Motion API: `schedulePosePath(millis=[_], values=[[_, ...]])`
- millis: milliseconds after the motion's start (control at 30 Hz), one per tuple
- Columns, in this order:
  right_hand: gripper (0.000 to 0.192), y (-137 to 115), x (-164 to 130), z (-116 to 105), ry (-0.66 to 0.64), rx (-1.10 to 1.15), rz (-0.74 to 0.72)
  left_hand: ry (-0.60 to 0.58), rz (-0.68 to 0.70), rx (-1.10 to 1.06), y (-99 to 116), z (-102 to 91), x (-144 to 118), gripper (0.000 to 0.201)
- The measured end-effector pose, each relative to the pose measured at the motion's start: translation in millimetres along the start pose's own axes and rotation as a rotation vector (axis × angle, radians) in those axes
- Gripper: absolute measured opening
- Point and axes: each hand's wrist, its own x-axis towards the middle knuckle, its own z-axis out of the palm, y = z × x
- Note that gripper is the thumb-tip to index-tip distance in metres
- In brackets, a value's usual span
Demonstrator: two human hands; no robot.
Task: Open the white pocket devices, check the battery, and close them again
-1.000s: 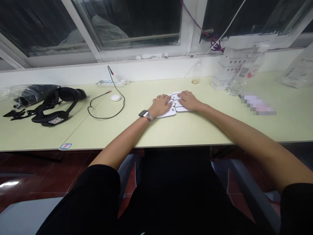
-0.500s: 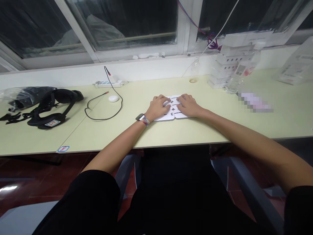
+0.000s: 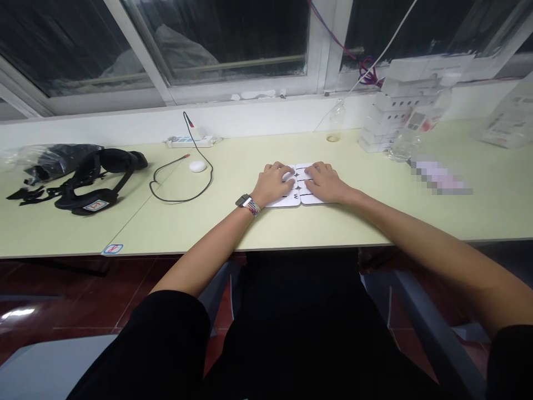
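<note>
White lettered tiles (image 3: 285,203) sit mid-way along the counter (image 3: 225,166), by its near edge. L hand (image 3: 272,184) is on the left ones, R hand (image 3: 327,184) on the right, fingers spread, no grip. Tiles could prob. slip apart or go crooked b/c 1 hand pushes harder.

The person wears a black, short-sleeved fabric top (image 3: 291,366). Its loose left sleeve (image 3: 166,328) has a rounded hem; the right sleeve (image 3: 513,355), equally black and plain, shows only in part. On the left wrist sits a dark, rectangular-faced watch (image 3: 242,200) with a multicoloured woven strap (image 3: 254,208) and a small, bright white patch between them. Both forearms (image 3: 210,250) are bare.
</note>
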Motion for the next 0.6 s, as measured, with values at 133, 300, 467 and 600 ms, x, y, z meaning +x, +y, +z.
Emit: schedulePosePath(millis=[133, 300, 467, 600], values=[[0.056, 0, 0, -1, 0.005, 0.017, -0.013, -0.005, 0.007, 0.004, 0, -1.0, 0, 0.036], [0.058, 2, 0, 1, 0.001, 0.006, -0.006, -0.008, 0.003, 0.013, 1, -1.6, -1, 0.036], [0.054, 1, 1, 0, 0.026, 0.038, -0.005, -0.019, -0.012, 0.016, 5, -3.4, -1, 0.039], [0.053, -2, -5, -15, 0.05, 0.134, 0.027, -0.014, 0.006, 0.051, 7, -7.0, -2, 0.042]])
